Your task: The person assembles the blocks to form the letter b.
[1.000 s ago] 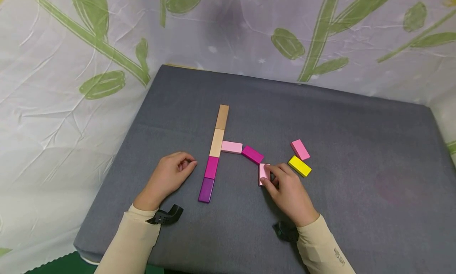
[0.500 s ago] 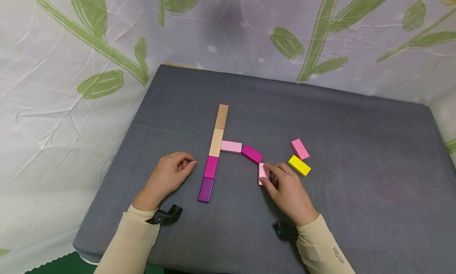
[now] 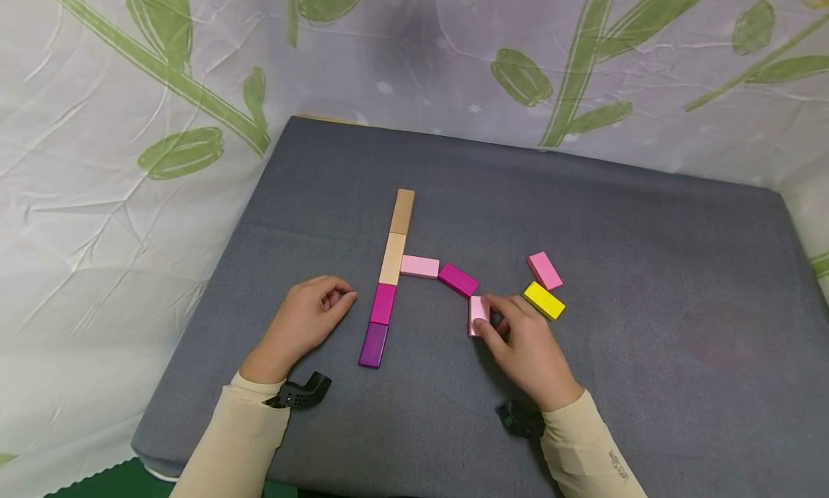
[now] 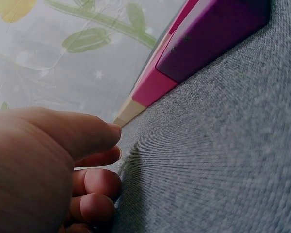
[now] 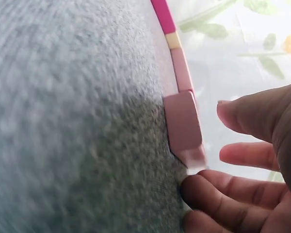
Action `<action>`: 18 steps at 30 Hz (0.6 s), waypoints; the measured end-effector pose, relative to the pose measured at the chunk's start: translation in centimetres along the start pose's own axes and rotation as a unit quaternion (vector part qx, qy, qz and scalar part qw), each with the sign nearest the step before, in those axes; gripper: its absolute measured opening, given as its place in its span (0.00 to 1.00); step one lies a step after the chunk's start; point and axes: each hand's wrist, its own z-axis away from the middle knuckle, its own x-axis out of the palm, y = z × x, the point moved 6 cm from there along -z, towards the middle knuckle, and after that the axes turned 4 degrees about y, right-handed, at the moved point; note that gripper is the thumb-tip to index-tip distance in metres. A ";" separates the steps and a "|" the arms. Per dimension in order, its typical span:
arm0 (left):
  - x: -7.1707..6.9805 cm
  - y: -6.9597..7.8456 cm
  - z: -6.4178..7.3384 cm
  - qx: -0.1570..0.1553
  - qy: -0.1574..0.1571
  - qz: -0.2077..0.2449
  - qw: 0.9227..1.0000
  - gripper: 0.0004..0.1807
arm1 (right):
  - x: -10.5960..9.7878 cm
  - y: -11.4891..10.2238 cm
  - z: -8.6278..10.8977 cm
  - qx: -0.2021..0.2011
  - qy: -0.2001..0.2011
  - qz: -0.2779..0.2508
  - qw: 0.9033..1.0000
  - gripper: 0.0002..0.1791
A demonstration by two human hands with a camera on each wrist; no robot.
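In the head view, a light pink block (image 3: 479,312) lies lengthwise toward the person, its far end at the near corner of a magenta block (image 3: 458,279). My right hand (image 3: 527,347) is beside it, thumb and index finger (image 5: 235,153) lifted off it, other fingertips close to its end in the right wrist view. Another pale pink block (image 3: 419,266) joins the magenta one to a straight row of two wooden blocks (image 3: 393,258), a magenta block (image 3: 383,304) and a purple block (image 3: 373,345). My left hand (image 3: 304,322) rests left of that row, loosely curled, holding nothing.
A yellow block (image 3: 544,301) and a pink block (image 3: 545,270) lie right of the right hand's fingers, their ends meeting. All blocks lie on a grey cloth-covered table (image 3: 648,268). A leaf-patterned curtain (image 3: 421,66) hangs behind the far edge.
The right thumb and index finger have shifted slightly right, off the light pink block, baring more of its top. Left hand and blocks have stayed put.
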 end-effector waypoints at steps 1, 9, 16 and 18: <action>0.0 0.0 0.0 -0.001 0.000 0.000 1.000 0.05 | -0.1 0.1 0.0 0.000 0.003 0.004 1.000 0.24; -0.1 0.1 0.1 -0.004 -0.001 0.002 1.000 0.05 | -1.2 0.7 0.0 -0.002 0.040 0.016 0.999 0.21; 0.0 0.1 0.1 -0.008 -0.001 0.001 1.000 0.04 | -2.8 1.9 0.0 -0.007 0.096 0.012 0.995 0.20; -0.1 0.0 0.1 -0.009 -0.001 0.001 1.000 0.04 | -3.2 2.3 0.0 -0.002 0.102 0.014 0.995 0.20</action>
